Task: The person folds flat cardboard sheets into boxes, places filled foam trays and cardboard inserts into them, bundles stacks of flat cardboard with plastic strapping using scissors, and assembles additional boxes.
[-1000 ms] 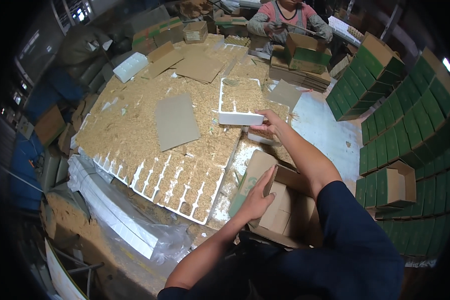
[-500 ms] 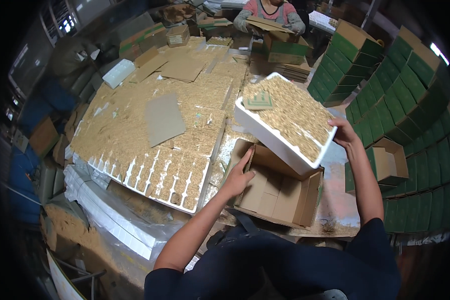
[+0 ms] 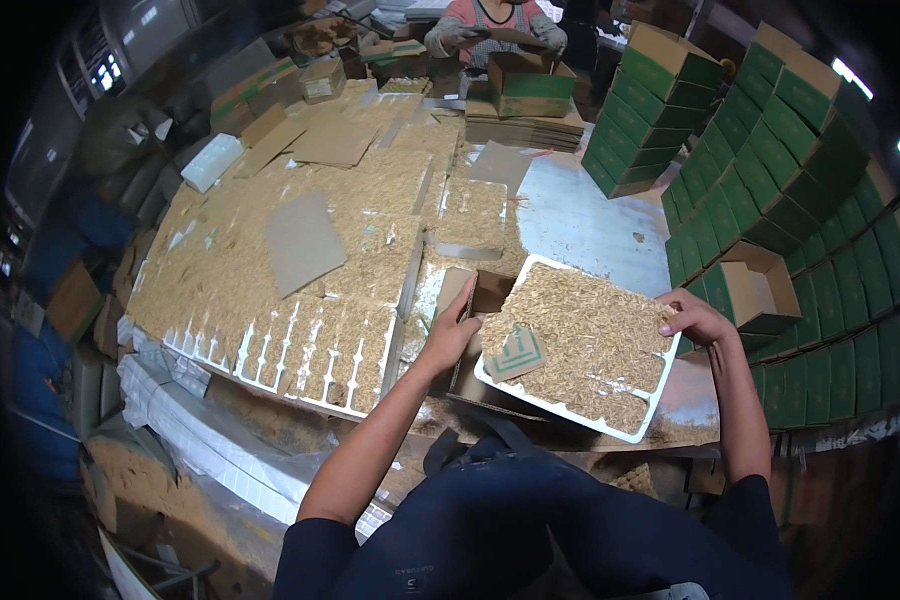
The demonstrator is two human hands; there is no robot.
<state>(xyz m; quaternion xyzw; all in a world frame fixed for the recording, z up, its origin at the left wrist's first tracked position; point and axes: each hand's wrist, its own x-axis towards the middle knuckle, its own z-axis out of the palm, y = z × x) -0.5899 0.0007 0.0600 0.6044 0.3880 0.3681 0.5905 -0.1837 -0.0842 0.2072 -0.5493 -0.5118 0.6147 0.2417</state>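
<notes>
My right hand (image 3: 698, 318) grips the right edge of a white foam tray (image 3: 623, 436) filled level with golden husks. The tray is tilted over an open cardboard box (image 3: 490, 290), covering most of its mouth. A small piece of cardboard (image 3: 515, 354) with a green print lies on the husks near the tray's left corner. With fingers along the box's left wall, my left hand (image 3: 450, 338) holds that wall beside the tray. The inside of the box is mostly hidden under the tray.
Husk-covered foam trays (image 3: 360, 330) spread over the table on the left, with a loose cardboard sheet (image 3: 305, 245) on top. Green-and-brown boxes (image 3: 650, 110) are stacked at right. Across the table, a person (image 3: 490, 25) handles cardboard above an open box (image 3: 532, 88).
The foam tray has come down and nearer to me, now over the box's mouth instead of above its far side. My right hand moved with it; my left hand stays on the box wall.
</notes>
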